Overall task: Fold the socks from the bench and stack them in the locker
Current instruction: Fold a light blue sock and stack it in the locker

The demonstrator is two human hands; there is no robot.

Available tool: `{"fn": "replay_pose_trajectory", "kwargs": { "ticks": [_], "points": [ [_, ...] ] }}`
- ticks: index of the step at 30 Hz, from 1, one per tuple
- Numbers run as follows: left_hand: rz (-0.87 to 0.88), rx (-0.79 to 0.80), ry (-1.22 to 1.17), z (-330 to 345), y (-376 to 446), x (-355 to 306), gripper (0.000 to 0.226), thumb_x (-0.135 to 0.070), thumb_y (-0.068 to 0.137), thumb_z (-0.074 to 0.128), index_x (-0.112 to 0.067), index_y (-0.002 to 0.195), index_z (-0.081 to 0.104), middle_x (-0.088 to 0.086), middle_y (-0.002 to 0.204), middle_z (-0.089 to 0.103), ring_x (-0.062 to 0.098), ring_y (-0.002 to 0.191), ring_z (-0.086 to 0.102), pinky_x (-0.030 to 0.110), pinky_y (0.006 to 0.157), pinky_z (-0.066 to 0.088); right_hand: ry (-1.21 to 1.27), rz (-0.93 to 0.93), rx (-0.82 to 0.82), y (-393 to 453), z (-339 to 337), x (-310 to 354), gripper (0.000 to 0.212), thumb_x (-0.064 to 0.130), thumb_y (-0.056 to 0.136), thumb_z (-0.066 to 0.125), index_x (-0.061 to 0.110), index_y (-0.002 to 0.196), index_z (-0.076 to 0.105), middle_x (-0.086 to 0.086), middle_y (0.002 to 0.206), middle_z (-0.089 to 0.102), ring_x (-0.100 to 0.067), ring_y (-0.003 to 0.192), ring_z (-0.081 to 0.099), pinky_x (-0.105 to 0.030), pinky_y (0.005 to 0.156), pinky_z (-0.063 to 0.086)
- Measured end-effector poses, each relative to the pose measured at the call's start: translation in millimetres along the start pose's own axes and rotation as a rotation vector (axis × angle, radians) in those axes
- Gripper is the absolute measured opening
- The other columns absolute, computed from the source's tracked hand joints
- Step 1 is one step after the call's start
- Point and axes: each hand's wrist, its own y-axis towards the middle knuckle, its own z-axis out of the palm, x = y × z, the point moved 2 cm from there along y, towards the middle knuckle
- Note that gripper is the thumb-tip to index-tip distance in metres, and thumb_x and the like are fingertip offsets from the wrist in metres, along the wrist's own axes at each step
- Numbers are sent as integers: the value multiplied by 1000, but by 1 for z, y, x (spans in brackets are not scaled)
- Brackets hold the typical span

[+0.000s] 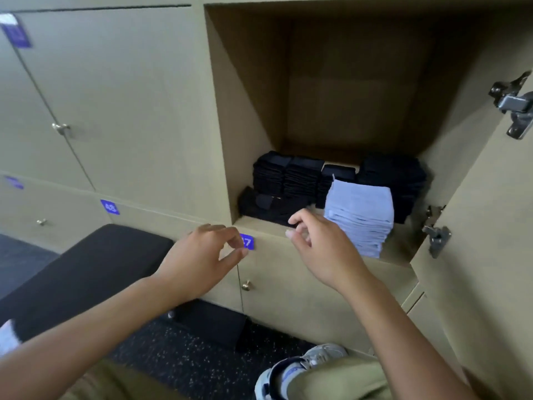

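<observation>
The open locker [317, 232] holds stacks of folded black socks [291, 177] at the back and left, and a tall stack of folded light blue socks [360, 215] at the front right. A low black folded pile [265, 207] lies at the front left of the shelf. My right hand [320, 249] hovers just in front of the shelf edge, fingers loosely curled, holding nothing. My left hand [202, 255] hangs lower and to the left, in front of the blue number plate [247, 241], fingers relaxed and empty.
The locker door [490, 226] stands open on the right with metal hinges [513, 105]. A black padded bench [86, 272] runs along the left, with a pale sock [7, 337] at the frame's left edge. Closed lockers with knobs [246, 285] surround the open one. My shoe [302, 368] is below.
</observation>
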Motion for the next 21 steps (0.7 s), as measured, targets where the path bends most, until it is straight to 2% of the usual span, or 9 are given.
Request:
{"fn": "replay_pose_trajectory", "kwargs": {
  "ticks": [4, 7, 12, 16, 19, 21],
  "points": [
    [-43, 37, 36, 1, -48, 27, 24, -54, 97, 50, -35, 101, 64, -24, 94, 57, 5, 95, 54, 31, 81, 50, -49, -54, 129, -8, 23, 19, 19, 39, 102, 51, 32, 120, 52, 13, 105, 61, -12, 86, 58, -34, 79, 50],
    [-94, 61, 44, 1, -84, 50, 19, -53, 97, 51, -38, 96, 62, -22, 93, 59, 5, 94, 55, 32, 79, 52, -66, -104, 215, -17, 40, 33, 20, 38, 103, 50, 33, 122, 52, 15, 105, 60, -12, 85, 57, -33, 77, 49],
    [-192, 89, 36, -4, -131, 88, 13, -48, 98, 56, -39, 91, 61, -25, 90, 58, 0, 93, 54, 30, 81, 51, -79, -175, 294, -25, 58, 56, 23, 40, 103, 51, 31, 124, 53, 14, 107, 60, -13, 86, 58, -34, 79, 51],
    [-288, 65, 34, -13, -161, 121, 12, -42, 97, 61, -38, 86, 60, -20, 85, 61, 0, 88, 56, 31, 77, 51, -82, -212, 337, -33, 71, 65, 21, 43, 102, 50, 34, 121, 53, 15, 104, 59, -10, 82, 58, -35, 78, 52],
    [-374, 37, 53, -19, -179, 153, 10, -35, 95, 66, -32, 86, 64, -15, 86, 65, 4, 87, 59, 32, 78, 50, -89, -232, 372, -36, 77, 68, 21, 45, 102, 49, 36, 121, 52, 15, 105, 59, -9, 85, 60, -36, 78, 53],
    [-452, 41, 120, -23, -191, 182, 6, -35, 95, 68, -30, 92, 67, -12, 92, 66, 13, 91, 62, 33, 79, 47, -86, -242, 391, -37, 81, 70, 21, 45, 102, 50, 36, 121, 52, 15, 104, 59, -9, 85, 60, -37, 78, 54]
  ]
}}
